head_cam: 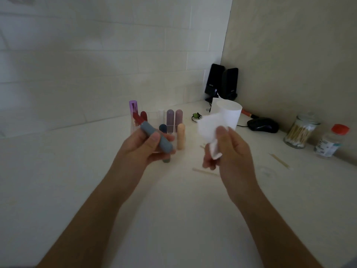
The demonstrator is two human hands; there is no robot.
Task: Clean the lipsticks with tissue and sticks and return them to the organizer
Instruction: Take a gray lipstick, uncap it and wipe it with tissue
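Two forearms reach in from the near edge. Left hand [144, 147] grips a grey lipstick [157, 139], its bare red tip tilted up past the knuckles. Right hand [229, 151] pinches a tissue [209, 125] that rises above its fingers, apart from the lipstick. Wiping seems about to begin. Behind the left hand the organizer [153, 117] holds several lipsticks; whether they are cleaned I cannot tell. A stick [204, 172] lies untouched just below the right hand.

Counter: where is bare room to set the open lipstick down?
Left of the organizer and the left hand, the counter lies bare; so does the stretch between both forearms. Crowded: right side, with tissue roll, mouse, swab jar, sticks.
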